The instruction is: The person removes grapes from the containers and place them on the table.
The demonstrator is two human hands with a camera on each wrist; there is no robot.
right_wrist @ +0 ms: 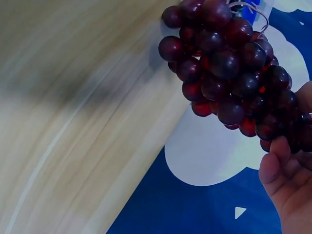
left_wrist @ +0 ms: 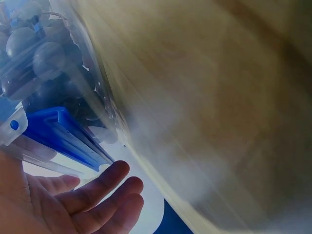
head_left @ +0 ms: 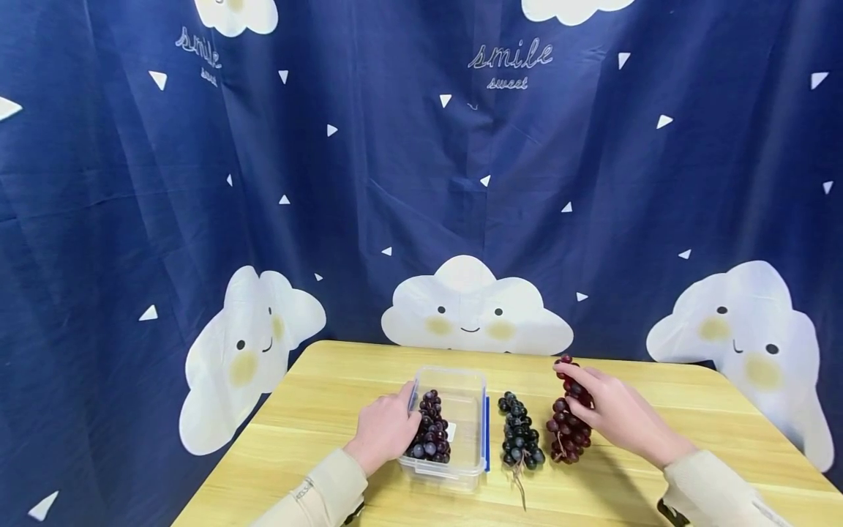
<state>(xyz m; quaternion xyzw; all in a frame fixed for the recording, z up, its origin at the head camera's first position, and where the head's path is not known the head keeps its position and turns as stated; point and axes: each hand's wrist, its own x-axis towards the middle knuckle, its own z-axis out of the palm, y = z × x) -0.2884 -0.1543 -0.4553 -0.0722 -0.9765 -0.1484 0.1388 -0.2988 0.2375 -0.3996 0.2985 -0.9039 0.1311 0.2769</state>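
A clear plastic food container (head_left: pixel 467 417) stands on the table, with a dark purple bunch of grapes (head_left: pixel 431 432) lying in its left side. My left hand (head_left: pixel 388 428) holds the container's left wall, thumb at the rim and fingers outside. From the left wrist view, a blue clip flap (left_wrist: pixel 66 139) hangs beside those fingers. On the right, my right hand (head_left: pixel 619 413) grips the upper part of a dark red bunch of grapes (right_wrist: pixel 226 73). Its lower end hangs down; whether it touches the table I cannot tell. Between container and right hand lies a black bunch of grapes (head_left: pixel 520 432), stem toward me.
A light wooden table (head_left: pixel 672 410) bears everything. Another blue flap (head_left: pixel 487 433) runs along the container's right side. Behind the table hangs a dark blue curtain (head_left: pixel 421 183) with white clouds and triangles.
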